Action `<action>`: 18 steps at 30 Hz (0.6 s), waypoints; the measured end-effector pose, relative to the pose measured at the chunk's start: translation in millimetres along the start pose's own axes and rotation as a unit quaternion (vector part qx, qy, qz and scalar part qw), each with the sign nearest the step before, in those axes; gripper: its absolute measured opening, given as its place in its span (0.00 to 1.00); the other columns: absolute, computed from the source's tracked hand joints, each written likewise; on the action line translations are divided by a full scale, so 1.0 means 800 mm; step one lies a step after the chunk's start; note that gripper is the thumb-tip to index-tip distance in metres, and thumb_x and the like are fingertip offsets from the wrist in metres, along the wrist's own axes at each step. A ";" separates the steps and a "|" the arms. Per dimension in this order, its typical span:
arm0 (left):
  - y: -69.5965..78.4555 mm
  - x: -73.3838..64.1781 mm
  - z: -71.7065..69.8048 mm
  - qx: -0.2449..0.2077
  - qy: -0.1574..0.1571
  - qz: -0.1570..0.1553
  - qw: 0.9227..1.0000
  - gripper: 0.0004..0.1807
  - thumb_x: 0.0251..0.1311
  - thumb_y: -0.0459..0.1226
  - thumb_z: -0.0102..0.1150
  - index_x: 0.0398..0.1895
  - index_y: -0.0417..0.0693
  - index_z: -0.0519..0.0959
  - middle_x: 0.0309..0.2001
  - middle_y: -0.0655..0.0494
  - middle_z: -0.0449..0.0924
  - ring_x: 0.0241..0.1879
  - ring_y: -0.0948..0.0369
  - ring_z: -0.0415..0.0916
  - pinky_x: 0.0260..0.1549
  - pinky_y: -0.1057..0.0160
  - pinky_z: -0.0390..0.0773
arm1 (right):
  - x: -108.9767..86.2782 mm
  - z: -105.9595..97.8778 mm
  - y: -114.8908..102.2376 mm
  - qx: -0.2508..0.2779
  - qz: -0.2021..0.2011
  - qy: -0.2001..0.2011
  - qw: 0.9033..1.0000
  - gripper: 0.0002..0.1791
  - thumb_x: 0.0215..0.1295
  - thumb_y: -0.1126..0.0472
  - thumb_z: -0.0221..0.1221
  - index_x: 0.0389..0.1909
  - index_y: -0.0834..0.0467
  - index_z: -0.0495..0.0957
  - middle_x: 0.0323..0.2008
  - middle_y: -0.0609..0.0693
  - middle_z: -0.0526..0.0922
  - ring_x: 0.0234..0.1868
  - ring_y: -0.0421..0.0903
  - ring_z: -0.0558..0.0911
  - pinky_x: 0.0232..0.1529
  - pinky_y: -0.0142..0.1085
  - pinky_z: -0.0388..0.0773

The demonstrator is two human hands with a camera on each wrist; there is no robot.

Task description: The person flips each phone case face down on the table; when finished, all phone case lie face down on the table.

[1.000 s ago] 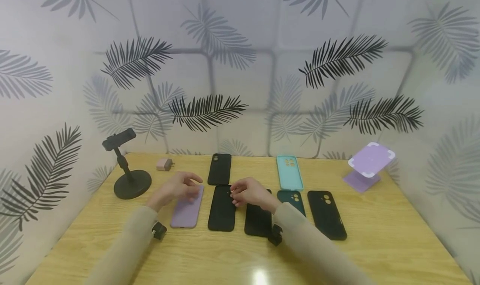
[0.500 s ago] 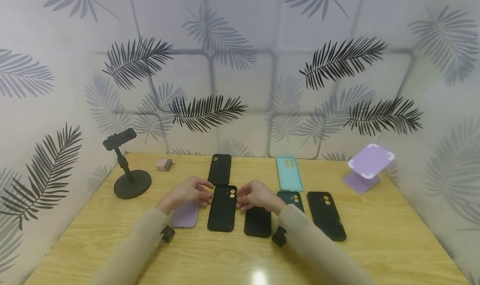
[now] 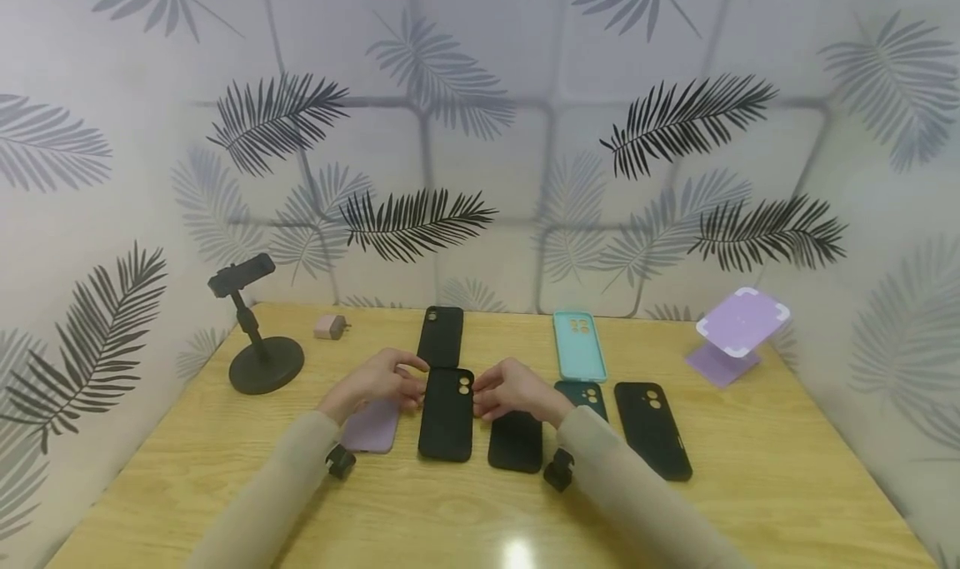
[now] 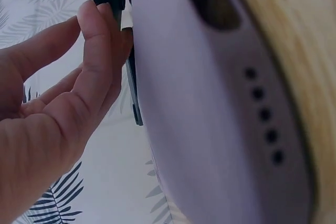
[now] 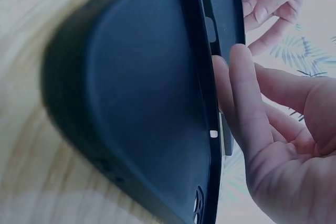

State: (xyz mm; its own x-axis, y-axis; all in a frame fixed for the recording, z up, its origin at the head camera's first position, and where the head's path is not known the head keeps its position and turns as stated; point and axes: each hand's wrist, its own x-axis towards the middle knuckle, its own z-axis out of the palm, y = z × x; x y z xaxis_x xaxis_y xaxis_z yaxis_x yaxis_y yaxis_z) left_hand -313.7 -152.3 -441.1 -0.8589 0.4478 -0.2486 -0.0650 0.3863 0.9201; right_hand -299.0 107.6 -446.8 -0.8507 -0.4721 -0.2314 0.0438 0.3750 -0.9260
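Note:
In the head view, a black phone case [image 3: 446, 423] with two camera holes lies flat on the table between both hands. My left hand [image 3: 384, 381] has its fingers loosely bent at the case's left edge, above a lilac phone case [image 3: 371, 429]. At the opposite edge, beside the camera holes, is my right hand [image 3: 516, 390], its fingertips at or very close to the rim. Beneath that hand lies another black case [image 3: 516, 444], seen hollow side up in the right wrist view. The lilac case [image 4: 178, 77] fills much of the left wrist view.
Behind lies a black case [image 3: 440, 336]. To the right are a turquoise case [image 3: 579, 348], a dark green case [image 3: 581, 398] and a black case [image 3: 652, 429]. A black phone stand [image 3: 266, 365], pink charger plug [image 3: 328, 327] and lilac stand [image 3: 742, 323] stand farther out.
My left hand has moved right from over the lilac case to the middle black case's edge. My right hand has drawn slightly right, uncovering the camera holes. Little differs over the last half second.

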 end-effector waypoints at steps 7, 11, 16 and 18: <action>0.003 0.002 0.003 -0.024 -0.007 -0.005 1.000 0.36 0.62 0.27 0.60 0.72 0.41 0.58 0.50 0.37 0.77 0.37 0.56 0.83 0.38 0.56 0.86 | -0.001 -0.001 0.001 0.005 0.001 -0.015 1.000 0.19 0.66 0.69 0.60 0.55 0.74 0.76 0.43 0.65 0.85 0.38 0.50 0.87 0.38 0.41 0.87; 0.003 0.004 0.006 -0.044 -0.005 -0.003 0.999 0.39 0.63 0.28 0.61 0.74 0.45 0.55 0.52 0.38 0.72 0.39 0.56 0.81 0.40 0.57 0.85 | -0.002 0.002 -0.001 -0.004 0.003 -0.025 1.000 0.18 0.67 0.66 0.60 0.54 0.72 0.77 0.44 0.64 0.85 0.40 0.51 0.87 0.39 0.42 0.87; 0.003 0.006 0.004 -0.064 -0.002 0.004 0.998 0.38 0.63 0.29 0.61 0.74 0.47 0.56 0.49 0.42 0.72 0.37 0.55 0.81 0.40 0.55 0.86 | -0.001 0.004 -0.003 -0.007 0.002 -0.037 0.999 0.17 0.68 0.63 0.60 0.53 0.70 0.79 0.45 0.64 0.85 0.42 0.53 0.87 0.41 0.43 0.87; 0.004 0.007 0.003 -0.070 -0.006 0.009 0.997 0.37 0.64 0.30 0.61 0.74 0.47 0.56 0.47 0.43 0.73 0.36 0.55 0.82 0.41 0.54 0.86 | 0.000 0.004 -0.004 -0.007 0.001 -0.043 0.999 0.18 0.69 0.62 0.60 0.54 0.70 0.78 0.46 0.63 0.85 0.43 0.54 0.87 0.43 0.43 0.86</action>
State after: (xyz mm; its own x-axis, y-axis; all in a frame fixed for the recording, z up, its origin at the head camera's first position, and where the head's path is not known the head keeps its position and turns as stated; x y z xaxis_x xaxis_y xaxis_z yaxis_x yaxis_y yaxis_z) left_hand -317.0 -146.6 -440.5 -0.8540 0.4640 -0.2354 -0.1217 0.2616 0.9575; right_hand -297.4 103.6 -444.9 -0.8018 -0.5385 -0.2592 0.0375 0.3876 -0.9211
